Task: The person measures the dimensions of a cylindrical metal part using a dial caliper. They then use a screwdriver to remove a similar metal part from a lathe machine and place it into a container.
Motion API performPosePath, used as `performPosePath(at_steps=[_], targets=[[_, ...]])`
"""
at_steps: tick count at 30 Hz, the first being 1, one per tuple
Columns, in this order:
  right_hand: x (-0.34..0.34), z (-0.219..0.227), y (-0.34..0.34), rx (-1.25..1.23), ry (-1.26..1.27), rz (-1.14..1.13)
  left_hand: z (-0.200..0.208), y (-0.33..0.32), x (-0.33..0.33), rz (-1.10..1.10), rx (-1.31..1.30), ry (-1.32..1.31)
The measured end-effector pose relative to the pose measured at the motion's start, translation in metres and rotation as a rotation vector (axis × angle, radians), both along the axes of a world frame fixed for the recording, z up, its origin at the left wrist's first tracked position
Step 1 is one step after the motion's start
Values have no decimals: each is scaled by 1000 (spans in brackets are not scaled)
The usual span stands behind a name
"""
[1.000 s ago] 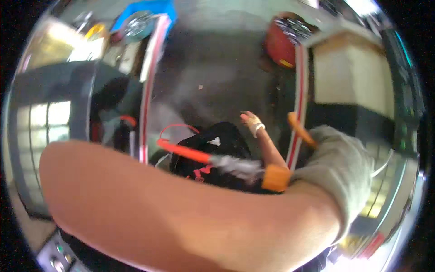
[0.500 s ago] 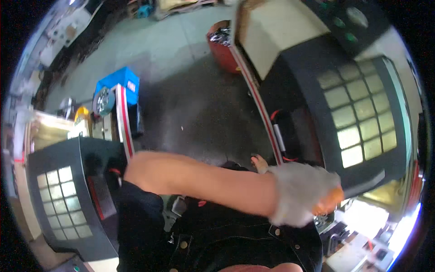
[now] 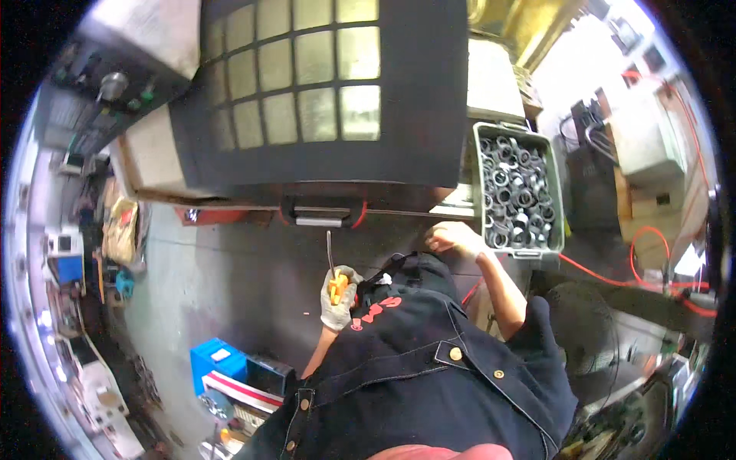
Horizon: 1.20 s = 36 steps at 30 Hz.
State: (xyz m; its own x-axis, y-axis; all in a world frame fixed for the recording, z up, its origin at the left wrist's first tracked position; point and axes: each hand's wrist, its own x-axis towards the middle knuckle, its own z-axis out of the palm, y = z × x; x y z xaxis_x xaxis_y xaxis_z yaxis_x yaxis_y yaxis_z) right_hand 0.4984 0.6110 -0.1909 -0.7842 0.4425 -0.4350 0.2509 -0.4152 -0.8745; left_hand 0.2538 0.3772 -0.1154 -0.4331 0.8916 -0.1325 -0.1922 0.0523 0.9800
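The fingers of your left hand [image 3: 336, 308] are wrapped around a yellow tool [image 3: 338, 287]. That hand wears a pale glove [image 3: 333, 317], and it is held in front of you, a bit to your left. A thin tube [image 3: 330, 251] sticks up from the tool. The tube's tip shows just below a silver handle [image 3: 318, 222] on a big dark machine [image 3: 425, 115], but I cannot tell if they touch.

Your right hand [image 3: 456, 239] is bare, and its fingers are bent. I cannot tell if they hold anything. It is up near a green-gray bin [image 3: 527, 253] full of metal rings [image 3: 517, 195].

The machine has a window [image 3: 318, 115] made of many small squares. A red hose [image 3: 598, 281] runs off to the right, past the bin. Down on your left is a blue box [image 3: 217, 362]. Your black clothes [image 3: 399, 376] have round, shiny buttons [image 3: 455, 353].
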Motion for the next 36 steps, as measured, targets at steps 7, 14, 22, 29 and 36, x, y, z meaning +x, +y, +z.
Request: performPosePath(at_steps=[7, 14, 22, 29, 36], targets=[[148, -78, 108, 150, -264, -1140, 16, 48, -18, -32, -42, 149], [90, -97, 143, 754, -1140, -740, 16, 52, -4, -50, -68, 244], [105, -95, 102, -372, 576, -1377, 10, 50, -2, -106, -129, 244], [57, 27, 58, -401, 755, -1056, 13, 47, -27, -273, -28, 299], [-56, 75, 66, 147, 563, -1000, 11, 29, -54, -287, 31, 280]])
